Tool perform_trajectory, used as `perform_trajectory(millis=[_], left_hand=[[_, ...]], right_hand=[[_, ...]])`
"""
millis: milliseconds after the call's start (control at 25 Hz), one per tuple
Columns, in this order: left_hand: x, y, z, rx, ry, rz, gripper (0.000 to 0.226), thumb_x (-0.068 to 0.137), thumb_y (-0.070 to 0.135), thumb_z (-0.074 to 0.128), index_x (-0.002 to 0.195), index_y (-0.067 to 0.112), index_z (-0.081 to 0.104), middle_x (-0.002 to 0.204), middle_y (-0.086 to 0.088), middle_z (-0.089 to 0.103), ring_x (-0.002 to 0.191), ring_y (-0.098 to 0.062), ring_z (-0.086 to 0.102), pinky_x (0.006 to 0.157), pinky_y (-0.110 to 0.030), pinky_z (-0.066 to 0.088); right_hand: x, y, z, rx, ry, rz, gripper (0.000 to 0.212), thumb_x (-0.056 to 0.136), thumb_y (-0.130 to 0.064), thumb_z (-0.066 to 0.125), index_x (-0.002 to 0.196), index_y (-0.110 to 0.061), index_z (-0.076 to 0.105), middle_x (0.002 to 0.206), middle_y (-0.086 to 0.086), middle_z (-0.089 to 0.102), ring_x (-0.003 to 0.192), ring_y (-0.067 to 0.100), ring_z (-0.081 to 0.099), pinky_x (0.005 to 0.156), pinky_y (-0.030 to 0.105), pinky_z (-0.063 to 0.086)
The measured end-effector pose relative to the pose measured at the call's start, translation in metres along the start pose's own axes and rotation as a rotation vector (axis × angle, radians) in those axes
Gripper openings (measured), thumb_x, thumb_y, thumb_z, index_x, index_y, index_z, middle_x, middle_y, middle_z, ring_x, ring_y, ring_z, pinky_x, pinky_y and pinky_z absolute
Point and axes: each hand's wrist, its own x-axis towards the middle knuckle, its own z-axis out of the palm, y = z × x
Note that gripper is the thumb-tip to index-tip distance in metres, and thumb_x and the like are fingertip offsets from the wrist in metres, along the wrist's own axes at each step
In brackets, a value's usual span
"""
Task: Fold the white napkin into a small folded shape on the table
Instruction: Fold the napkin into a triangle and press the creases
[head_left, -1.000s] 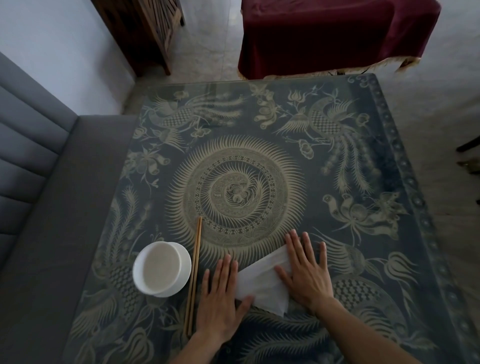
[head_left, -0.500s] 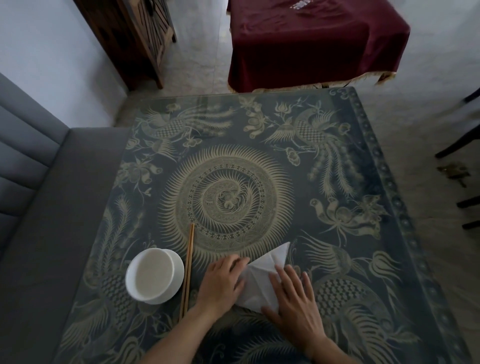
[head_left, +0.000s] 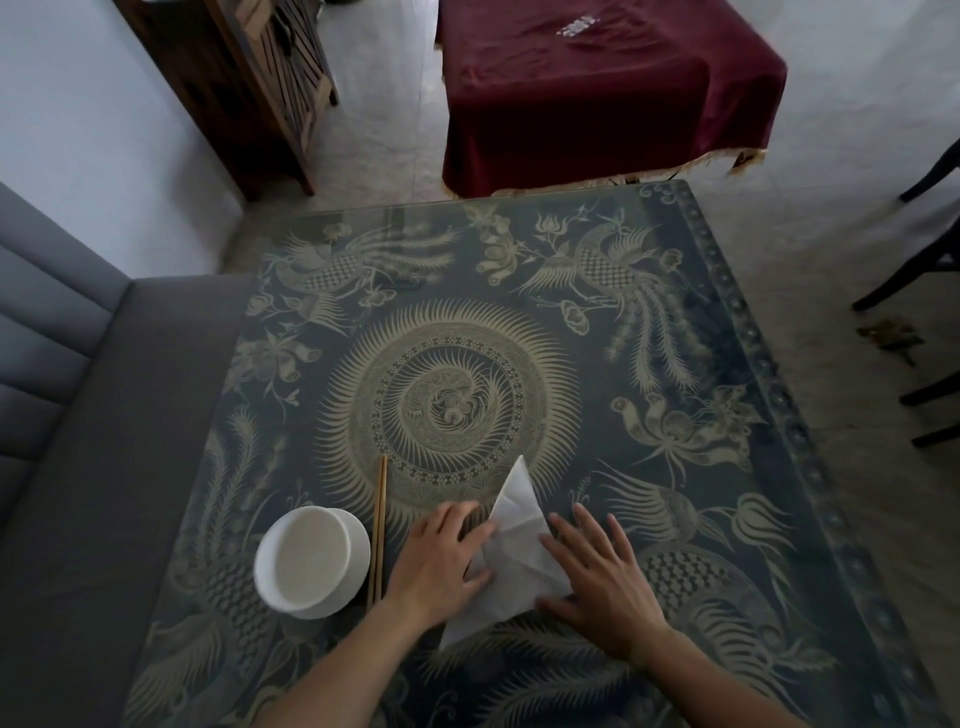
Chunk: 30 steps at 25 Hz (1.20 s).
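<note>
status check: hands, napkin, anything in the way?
Left hand and right hand flat, open, pressing the napkin's sides. White napkin partly folded, pointed tip away from the person, flat on table. Chopsticks and bowl left, clear of napkin.

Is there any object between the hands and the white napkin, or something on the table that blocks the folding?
Nothing visible does. The left hand and right hand both rest directly on the white napkin. The chopsticks and the white bowl lie to the left of the left hand, apart from the napkin.
</note>
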Motion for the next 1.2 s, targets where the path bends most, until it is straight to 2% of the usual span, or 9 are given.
perform_trajectory(millis=[120,200,320,400,520,800,1000,1200], left_hand=[[-0.015,0.014,0.010,-0.041,0.074,-0.153,0.058,0.083,0.059,0.060,0.130,0.025,0.057,0.136,-0.006,0.050,0.125,-0.028,0.046,0.098,-0.046,0.043],[-0.019,0.019,0.014,-0.066,0.116,-0.200,0.057,0.081,0.060,0.063,0.126,0.025,0.059,0.132,-0.005,0.053,0.122,-0.028,0.049,0.097,-0.046,0.044],[-0.018,0.015,0.014,-0.155,0.200,-0.142,0.051,0.079,0.052,0.073,0.121,0.025,0.062,0.125,0.000,0.056,0.115,-0.023,0.052,0.096,-0.042,0.043],[-0.015,0.010,0.011,-0.195,0.207,-0.082,0.041,0.078,0.042,0.078,0.115,0.026,0.067,0.115,0.004,0.060,0.109,-0.021,0.056,0.094,-0.039,0.043],[-0.011,0.004,0.008,-0.204,0.185,-0.080,0.033,0.074,0.034,0.084,0.104,0.026,0.072,0.105,0.007,0.063,0.102,-0.019,0.059,0.091,-0.038,0.044],[-0.010,0.002,0.008,-0.254,0.184,-0.137,0.031,0.074,0.036,0.084,0.103,0.027,0.075,0.105,0.011,0.065,0.100,-0.013,0.059,0.096,-0.040,0.042],[-0.007,0.001,0.008,-0.243,0.213,-0.147,0.020,0.076,0.032,0.084,0.093,0.026,0.076,0.098,0.011,0.065,0.094,-0.014,0.061,0.096,-0.042,0.041],[-0.007,0.003,0.007,-0.212,0.249,-0.114,0.015,0.075,0.032,0.082,0.088,0.027,0.075,0.095,0.010,0.064,0.092,-0.014,0.060,0.098,-0.044,0.041]], right_hand=[[0.004,-0.005,0.003,0.084,0.056,0.024,0.057,0.085,-0.060,0.047,0.127,-0.025,0.062,0.141,0.001,0.054,0.137,0.028,0.038,0.109,0.050,0.020],[0.006,-0.008,0.007,0.128,0.101,0.049,0.051,0.086,-0.056,0.047,0.122,-0.025,0.066,0.137,0.001,0.057,0.134,0.028,0.043,0.108,0.049,0.024],[0.006,-0.007,0.012,0.169,0.171,0.061,0.045,0.088,-0.052,0.049,0.118,-0.025,0.068,0.133,0.001,0.060,0.132,0.027,0.046,0.107,0.048,0.029],[0.005,-0.003,0.012,0.182,0.205,0.067,0.040,0.089,-0.050,0.050,0.114,-0.026,0.069,0.129,0.000,0.062,0.129,0.026,0.048,0.105,0.047,0.032],[0.004,0.002,0.010,0.197,0.224,0.089,0.034,0.087,-0.050,0.053,0.106,-0.029,0.072,0.125,-0.001,0.065,0.127,0.027,0.051,0.101,0.046,0.036],[0.002,0.006,0.010,0.210,0.239,0.111,0.034,0.085,-0.051,0.050,0.098,-0.032,0.075,0.121,-0.003,0.067,0.122,0.027,0.056,0.096,0.045,0.042],[0.003,0.007,0.013,0.212,0.292,0.096,0.031,0.086,-0.049,0.052,0.094,-0.030,0.076,0.115,-0.002,0.070,0.111,0.027,0.062,0.091,0.039,0.037],[0.006,0.008,0.014,0.196,0.342,0.071,0.028,0.088,-0.047,0.052,0.089,-0.031,0.075,0.110,-0.002,0.071,0.103,0.025,0.062,0.084,0.039,0.039]])
